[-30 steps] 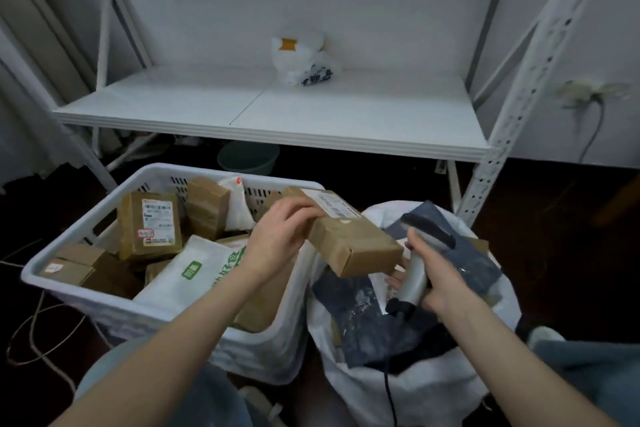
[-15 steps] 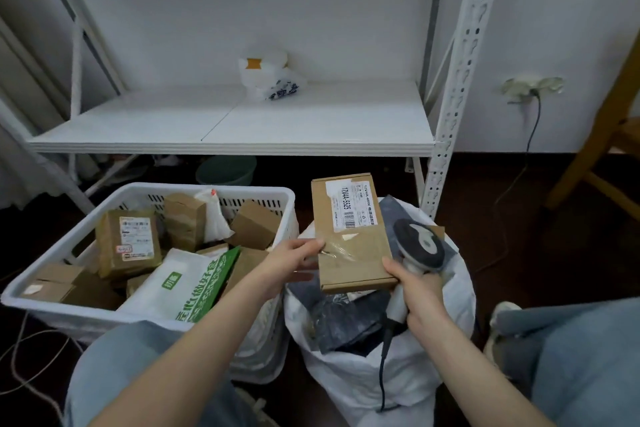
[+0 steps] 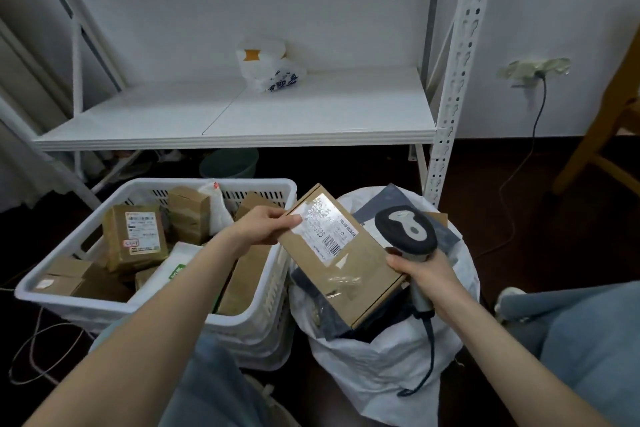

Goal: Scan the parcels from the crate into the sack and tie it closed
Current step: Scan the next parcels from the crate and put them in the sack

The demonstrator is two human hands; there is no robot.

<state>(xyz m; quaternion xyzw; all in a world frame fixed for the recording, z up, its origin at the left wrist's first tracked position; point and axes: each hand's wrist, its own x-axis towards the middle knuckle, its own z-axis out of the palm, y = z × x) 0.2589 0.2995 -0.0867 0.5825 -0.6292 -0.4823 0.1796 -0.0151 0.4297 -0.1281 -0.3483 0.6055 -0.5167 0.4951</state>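
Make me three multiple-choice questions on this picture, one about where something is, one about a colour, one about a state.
1. Where is the held box?
A. over the sack
B. on the shelf
C. inside the crate

2. What colour is the crate?
A. blue
B. white
C. black

3. How is the scanner held?
A. lying in the sack
B. gripped by the left hand
C. gripped by the right hand

Answers:
1 A, the box hangs above the sack's open mouth.
2 B, its slotted walls are white.
3 C, the right hand's fingers wrap its handle while the left hand holds the box.
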